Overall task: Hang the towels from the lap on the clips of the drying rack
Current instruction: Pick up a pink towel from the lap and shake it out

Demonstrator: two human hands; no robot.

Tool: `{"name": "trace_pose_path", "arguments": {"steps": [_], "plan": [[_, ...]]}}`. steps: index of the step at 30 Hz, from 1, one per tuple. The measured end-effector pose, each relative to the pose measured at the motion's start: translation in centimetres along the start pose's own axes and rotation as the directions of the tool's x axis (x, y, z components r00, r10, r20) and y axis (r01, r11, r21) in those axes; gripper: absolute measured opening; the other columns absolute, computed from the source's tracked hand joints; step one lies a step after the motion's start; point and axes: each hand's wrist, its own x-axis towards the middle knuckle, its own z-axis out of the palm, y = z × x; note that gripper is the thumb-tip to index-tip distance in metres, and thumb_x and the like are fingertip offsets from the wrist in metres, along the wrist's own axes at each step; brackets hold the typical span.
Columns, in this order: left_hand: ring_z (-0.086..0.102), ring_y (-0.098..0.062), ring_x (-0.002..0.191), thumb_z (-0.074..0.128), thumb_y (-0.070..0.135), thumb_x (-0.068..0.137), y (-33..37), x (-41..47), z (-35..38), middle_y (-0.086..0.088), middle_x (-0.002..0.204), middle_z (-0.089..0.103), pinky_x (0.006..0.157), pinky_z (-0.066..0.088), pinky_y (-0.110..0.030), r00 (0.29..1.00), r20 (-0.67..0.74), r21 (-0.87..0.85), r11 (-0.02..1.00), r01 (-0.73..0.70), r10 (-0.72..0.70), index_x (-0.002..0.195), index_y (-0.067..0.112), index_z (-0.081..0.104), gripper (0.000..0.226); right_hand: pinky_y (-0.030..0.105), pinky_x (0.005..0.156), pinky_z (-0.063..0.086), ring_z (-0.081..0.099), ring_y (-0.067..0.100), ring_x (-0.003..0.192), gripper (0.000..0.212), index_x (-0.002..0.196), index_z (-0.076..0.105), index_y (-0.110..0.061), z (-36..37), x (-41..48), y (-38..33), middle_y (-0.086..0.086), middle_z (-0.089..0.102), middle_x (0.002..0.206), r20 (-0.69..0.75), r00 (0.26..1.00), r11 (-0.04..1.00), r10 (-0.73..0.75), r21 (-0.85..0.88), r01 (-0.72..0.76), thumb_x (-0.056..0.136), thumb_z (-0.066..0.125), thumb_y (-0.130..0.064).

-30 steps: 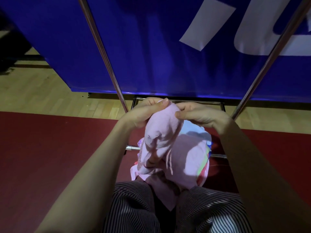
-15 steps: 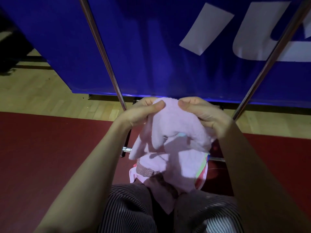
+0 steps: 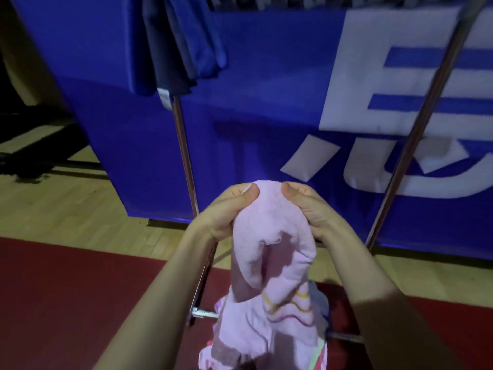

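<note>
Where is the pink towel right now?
The pink towel is in the middle of the head view, pinched at its top by the left hand and the right hand, between the rack's two metal poles.

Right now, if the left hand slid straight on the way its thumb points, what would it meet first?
The left hand would press into the bunched pink towel between the thumbs, then probably meet the right hand; depth is hard to judge.

hands (image 3: 269, 209) pinching pink towel (image 3: 272, 263), rack poles (image 3: 184, 150)
</note>
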Motion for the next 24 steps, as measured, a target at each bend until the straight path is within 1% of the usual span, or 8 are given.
{"name": "trace_pose_path", "arguments": {"steps": [5, 9, 13, 15, 17, 20, 21, 24], "plan": [[0.069, -0.016, 0.079, 0.079, 0.059, 0.056, 8.6, -0.1, -1.6, -0.005, 0.087, 0.074, 0.070, 0.055, -0.027, 0.992, -0.079, 0.134, 0.987, -0.090, 0.102, 0.093, 0.016, 0.075, 0.057, 0.031, 0.079, 0.055, 0.067, 0.024, 0.088, 0.076, 0.098, 0.069, -0.003, 6.1, 2.4, -7.2, 0.015, 0.070, 0.094, 0.191, 0.975, 0.977, -0.110, -0.158, 0.141, 0.043, 0.088, -0.052], [0.069, -0.011, 0.076, 0.079, 0.056, 0.056, 14.3, -0.6, -2.8, -0.002, 0.083, 0.074, 0.067, 0.055, -0.022, 0.988, -0.031, 0.185, 0.972, -0.143, 0.151, 0.091, 0.018, 0.076, 0.052, 0.029, 0.076, 0.056, 0.068, 0.023, 0.088, 0.071, 0.094, 0.072, -0.007, 9.9, 3.8, -11.2, 0.013, 0.072, 0.093, 0.256, 0.954, 0.959, -0.158, -0.189, 0.210, 0.043, 0.086, -0.054], [0.066, -0.019, 0.097, 0.077, 0.049, 0.063, 18.7, -0.2, -4.0, -0.010, 0.106, 0.070, 0.081, 0.054, -0.026, 0.981, -0.012, 0.215, 0.959, -0.185, 0.192, 0.111, 0.011, 0.067, 0.063, 0.039, 0.085, 0.050, 0.061, 0.031, 0.096, 0.081, 0.099, 0.068, -0.003, 12.6, 5.3, -14.7, 0.020, 0.068, 0.099, 0.231, 0.951, 0.928, -0.206, -0.260, 0.265, 0.041, 0.086, -0.057], [0.062, -0.022, 0.104, 0.071, 0.044, 0.073, 20.2, 0.4, -4.2, -0.014, 0.114, 0.065, 0.085, 0.052, -0.027, 0.974, -0.017, 0.231, 0.948, -0.218, 0.228, 0.121, 0.005, 0.059, 0.064, 0.038, 0.082, 0.053, 0.063, 0.030, 0.094, 0.073, 0.096, 0.069, -0.004, 13.4, 6.1, -16.4, 0.019, 0.068, 0.098, 0.242, 0.941, 0.916, -0.238, -0.264, 0.300, 0.045, 0.083, -0.054], [0.063, -0.019, 0.100, 0.056, 0.031, 0.085, 22.0, 1.5, -3.7, -0.012, 0.109, 0.066, 0.083, 0.053, -0.026, 0.958, -0.091, 0.236, 0.940, -0.245, 0.272, 0.120, 0.000, 0.055, 0.047, 0.033, 0.078, 0.054, 0.064, 0.027, 0.089, 0.064, 0.096, 0.068, -0.003, 14.5, 7.0, -18.4, 0.017, 0.069, 0.094, 0.228, 0.935, 0.911, -0.271, -0.252, 0.325, 0.052, 0.077, -0.050], [0.063, -0.015, 0.057, 0.046, 0.010, 0.094, 24.3, 4.4, -3.2, -0.009, 0.064, 0.063, 0.054, 0.053, -0.025, 0.891, -0.195, 0.210, 0.905, -0.371, 0.411, 0.081, -0.003, 0.050, 0.018, 0.029, 0.076, 0.054, 0.065, 0.019, 0.082, 0.042, 0.100, 0.066, 0.001, 15.8, 9.0, -21.1, 0.011, 0.070, 0.087, 0.138, 0.933, 0.907, -0.332, -0.225, 0.356, 0.081, 0.063, -0.037], [0.061, -0.015, 0.050, 0.047, 0.014, 0.095, 25.2, 5.1, -3.0, -0.009, 0.059, 0.058, 0.051, 0.052, -0.025, 0.876, -0.248, 0.202, 0.907, -0.370, 0.413, 0.077, 0.002, 0.049, 0.022, 0.030, 0.080, 0.054, 0.065, 0.019, 0.084, 0.038, 0.101, 0.065, 0.001, 16.1, 9.8, -21.6, 0.011, 0.069, 0.088, 0.100, 0.935, 0.904, -0.341, -0.237, 0.355, 0.088, 0.058, -0.034], [0.065, -0.009, 0.058, 0.045, 0.040, 0.094, 26.6, 7.8, -3.2, 0.002, 0.075, 0.063, 0.062, 0.055, -0.027, 0.889, -0.400, 0.103, 0.975, -0.198, 0.223, 0.087, 0.018, 0.056, 0.026, 0.038, 0.092, 0.051, 0.065, 0.024, 0.092, 0.034, 0.090, 0.066, -0.007, 16.9, 12.1, -22.9, 0.011, 0.068, 0.091, -0.014, 0.939, 0.899, -0.343, -0.295, 0.324, 0.090, 0.057, -0.040]]}}
